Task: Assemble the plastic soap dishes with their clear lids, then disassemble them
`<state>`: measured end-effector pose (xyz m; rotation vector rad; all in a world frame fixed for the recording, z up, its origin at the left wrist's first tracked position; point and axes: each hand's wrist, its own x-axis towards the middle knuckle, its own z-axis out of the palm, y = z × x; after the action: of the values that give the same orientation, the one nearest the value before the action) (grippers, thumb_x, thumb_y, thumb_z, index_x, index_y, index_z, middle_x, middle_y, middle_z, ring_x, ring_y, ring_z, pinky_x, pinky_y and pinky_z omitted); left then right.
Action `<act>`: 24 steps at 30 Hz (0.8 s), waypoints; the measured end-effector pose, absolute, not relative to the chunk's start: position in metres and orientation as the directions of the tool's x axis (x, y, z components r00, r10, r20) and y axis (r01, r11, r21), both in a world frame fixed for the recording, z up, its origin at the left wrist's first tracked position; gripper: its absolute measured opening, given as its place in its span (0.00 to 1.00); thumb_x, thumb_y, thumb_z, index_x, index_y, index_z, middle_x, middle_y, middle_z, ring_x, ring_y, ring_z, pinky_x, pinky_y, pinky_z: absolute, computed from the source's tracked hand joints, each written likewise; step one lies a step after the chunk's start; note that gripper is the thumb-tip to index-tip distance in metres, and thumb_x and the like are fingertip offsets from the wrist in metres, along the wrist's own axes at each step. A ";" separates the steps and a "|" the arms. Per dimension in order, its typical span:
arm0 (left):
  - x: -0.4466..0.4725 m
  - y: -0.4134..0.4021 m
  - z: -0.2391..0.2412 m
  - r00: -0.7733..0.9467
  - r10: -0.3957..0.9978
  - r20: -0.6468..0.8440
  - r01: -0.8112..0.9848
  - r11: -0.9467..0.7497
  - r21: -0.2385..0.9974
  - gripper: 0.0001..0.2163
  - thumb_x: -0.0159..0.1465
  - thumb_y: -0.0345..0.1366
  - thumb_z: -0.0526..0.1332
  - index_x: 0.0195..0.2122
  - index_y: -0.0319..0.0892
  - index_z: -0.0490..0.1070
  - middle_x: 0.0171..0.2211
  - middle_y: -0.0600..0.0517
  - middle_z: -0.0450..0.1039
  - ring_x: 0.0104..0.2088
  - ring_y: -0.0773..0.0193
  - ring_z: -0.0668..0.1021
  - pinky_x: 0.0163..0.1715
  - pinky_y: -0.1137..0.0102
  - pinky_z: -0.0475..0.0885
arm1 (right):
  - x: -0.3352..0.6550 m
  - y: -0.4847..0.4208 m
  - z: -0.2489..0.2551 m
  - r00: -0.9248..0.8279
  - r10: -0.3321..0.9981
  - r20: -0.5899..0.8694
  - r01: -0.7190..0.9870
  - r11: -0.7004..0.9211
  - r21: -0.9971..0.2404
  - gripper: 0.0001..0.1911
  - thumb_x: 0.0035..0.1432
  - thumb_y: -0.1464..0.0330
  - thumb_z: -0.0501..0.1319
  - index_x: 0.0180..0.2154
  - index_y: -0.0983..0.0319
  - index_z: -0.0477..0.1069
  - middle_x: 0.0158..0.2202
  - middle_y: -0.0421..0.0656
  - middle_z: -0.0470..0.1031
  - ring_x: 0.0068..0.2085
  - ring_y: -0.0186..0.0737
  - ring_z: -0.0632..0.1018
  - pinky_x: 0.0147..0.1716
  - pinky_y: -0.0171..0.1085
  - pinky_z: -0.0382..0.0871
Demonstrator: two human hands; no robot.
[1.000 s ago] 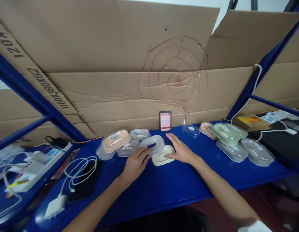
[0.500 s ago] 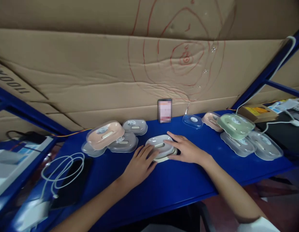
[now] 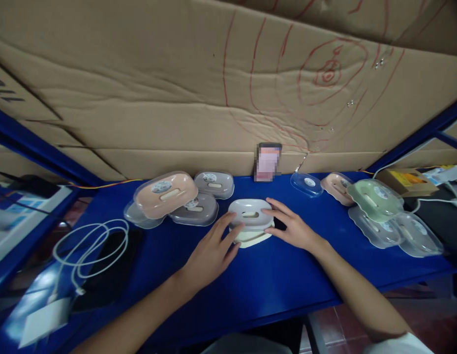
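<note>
The left hand [image 3: 210, 250], palm down with fingers fanned, and the right hand [image 3: 298, 229], thumb and forefinger spread, hold a pale grey, slotted oval plastic dish [image 3: 250, 206] between them, over a cream, rounded plastic piece [image 3: 252, 240] on the glossy blue counter [image 3: 267, 290].

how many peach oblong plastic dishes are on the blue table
2: one peach oblong plastic dish on top of the left pile, another at the right, just left of the green oblong plastic dish. Others may be hidden underneath.
</note>
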<state>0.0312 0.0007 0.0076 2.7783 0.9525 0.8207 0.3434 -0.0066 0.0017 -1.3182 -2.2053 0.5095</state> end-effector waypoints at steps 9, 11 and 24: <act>0.037 0.000 -0.005 0.676 0.586 0.447 0.563 -0.802 0.199 0.17 0.74 0.35 0.61 0.63 0.44 0.69 0.58 0.41 0.75 0.60 0.47 0.78 0.57 0.52 0.78 | 0.346 -0.011 0.015 -0.459 0.882 0.105 0.725 0.441 -0.530 0.34 0.66 0.58 0.70 0.70 0.49 0.65 0.80 0.44 0.44 0.75 0.56 0.62 0.71 0.58 0.65; 0.036 0.001 -0.002 0.690 0.570 0.447 0.561 -0.811 0.169 0.15 0.74 0.33 0.60 0.61 0.43 0.71 0.55 0.42 0.76 0.58 0.48 0.78 0.56 0.54 0.78 | 0.341 -0.012 0.014 -0.487 0.866 0.115 0.722 0.473 -0.505 0.32 0.68 0.60 0.68 0.70 0.48 0.66 0.80 0.44 0.44 0.77 0.56 0.58 0.72 0.59 0.63; 0.037 -0.003 0.001 0.775 0.503 0.383 0.544 -0.839 0.002 0.12 0.72 0.26 0.59 0.55 0.39 0.74 0.52 0.42 0.78 0.53 0.50 0.79 0.55 0.56 0.76 | 0.336 -0.006 -0.001 -0.575 0.781 0.244 0.703 0.624 -0.342 0.27 0.75 0.59 0.60 0.71 0.49 0.63 0.78 0.45 0.55 0.76 0.54 0.60 0.72 0.59 0.64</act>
<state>0.0372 -0.0028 0.0009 3.0613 0.9053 0.6104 0.3363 -0.0061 -0.0006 -1.1845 -2.4790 0.2936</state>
